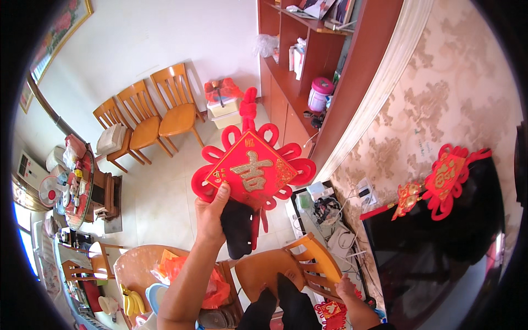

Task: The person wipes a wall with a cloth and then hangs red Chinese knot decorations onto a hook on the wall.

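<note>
Pale floor tiles and a white wall fill the upper left of the view, with three wooden chairs standing in a row against that wall. On the right rises a patterned wall, and against it stands a dark television screen which already carries a red knot decoration on its upper edge.

The left hand is raised near the middle of the view and is closed around the lower corner of a red knot ornament, a diamond-shaped card with a gold character and looped red cords around it. From this hand the ornament extends toward 12 o'clock; its long axis runs almost vertical, with the knotted hanging cord at the top, slightly toward 1 o'clock, and a thin red tassel falling down past the hand beside a dark object that I cannot identify. The thumb lies on the front face of the card.

The right hand is low, at about 5 o'clock from the ornament and well apart from it. It rests on the back of an orange wooden chair, fingers closed on the top rail as far as I can judge. So the left hand alone carries the ornament, and the television wall lies at about 3 o'clock from it. Another red decoration lies near the right hand at the bottom edge.
</note>
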Available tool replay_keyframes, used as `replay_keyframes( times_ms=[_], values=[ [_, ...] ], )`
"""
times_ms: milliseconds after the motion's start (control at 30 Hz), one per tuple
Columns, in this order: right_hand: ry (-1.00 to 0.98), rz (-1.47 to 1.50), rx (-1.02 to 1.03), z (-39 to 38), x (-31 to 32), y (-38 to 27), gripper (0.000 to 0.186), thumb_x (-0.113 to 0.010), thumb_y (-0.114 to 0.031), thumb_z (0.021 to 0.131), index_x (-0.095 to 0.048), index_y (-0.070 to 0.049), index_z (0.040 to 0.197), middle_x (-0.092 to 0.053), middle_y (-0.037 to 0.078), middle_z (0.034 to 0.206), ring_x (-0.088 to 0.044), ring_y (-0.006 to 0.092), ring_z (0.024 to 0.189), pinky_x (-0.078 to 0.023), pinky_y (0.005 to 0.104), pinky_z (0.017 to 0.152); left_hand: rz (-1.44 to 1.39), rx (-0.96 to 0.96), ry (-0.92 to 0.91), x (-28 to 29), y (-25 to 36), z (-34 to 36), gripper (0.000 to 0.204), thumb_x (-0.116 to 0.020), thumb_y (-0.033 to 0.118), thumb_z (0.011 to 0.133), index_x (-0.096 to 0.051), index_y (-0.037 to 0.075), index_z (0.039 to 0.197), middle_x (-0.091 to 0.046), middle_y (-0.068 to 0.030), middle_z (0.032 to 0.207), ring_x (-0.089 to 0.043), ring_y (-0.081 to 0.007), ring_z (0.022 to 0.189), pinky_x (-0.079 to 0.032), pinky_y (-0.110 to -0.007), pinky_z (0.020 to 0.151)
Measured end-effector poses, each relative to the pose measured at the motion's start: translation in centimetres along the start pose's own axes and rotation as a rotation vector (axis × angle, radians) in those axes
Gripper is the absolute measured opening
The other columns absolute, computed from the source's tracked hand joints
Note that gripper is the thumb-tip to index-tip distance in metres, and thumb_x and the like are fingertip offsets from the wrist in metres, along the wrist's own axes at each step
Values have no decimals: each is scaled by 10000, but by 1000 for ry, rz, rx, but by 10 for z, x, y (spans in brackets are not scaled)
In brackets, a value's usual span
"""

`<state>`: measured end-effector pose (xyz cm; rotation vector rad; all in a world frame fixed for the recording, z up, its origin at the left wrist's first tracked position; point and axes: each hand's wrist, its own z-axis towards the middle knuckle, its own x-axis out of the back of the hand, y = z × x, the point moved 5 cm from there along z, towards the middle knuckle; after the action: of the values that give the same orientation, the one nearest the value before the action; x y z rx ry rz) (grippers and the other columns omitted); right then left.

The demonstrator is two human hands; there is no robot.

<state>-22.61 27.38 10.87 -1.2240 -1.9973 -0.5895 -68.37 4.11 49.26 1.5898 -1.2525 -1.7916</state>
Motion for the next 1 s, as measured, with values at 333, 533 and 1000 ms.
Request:
replay_keyframes(
  times_ms=[333,533,1000],
  values=[
    [-184,1147,620,-94,249,-161,734,-696,-313,905,-307,-43,1465,-429,184,1446,-471,295,1305,-383,392,1078,94,177,-251,-120,58,3,228,-638,159,950,-645,2,1116,-691,-63,1018,-647,-150,907,-532,-315,806],
    [10,1195,988,-194,462,-183,856,-760,-284,838,-276,-36,1499,-407,113,1467,-379,231,1352,-352,390,1080,36,125,-411,-211,93,-5,258,-647,154,940,-629,1,1146,-679,-64,1051,-639,-152,943,-516,-327,838],
    [1511,585,1005,-494,676,-124,129,-658,-71,832,-684,-32,712,-664,107,722,-653,285,628,-520,366,590,-290,-9,-685,-383,241,4,417,-623,195,937,-503,-26,1270,-640,-174,1178,-659,-278,1030,-535,-423,921]
  ],
)
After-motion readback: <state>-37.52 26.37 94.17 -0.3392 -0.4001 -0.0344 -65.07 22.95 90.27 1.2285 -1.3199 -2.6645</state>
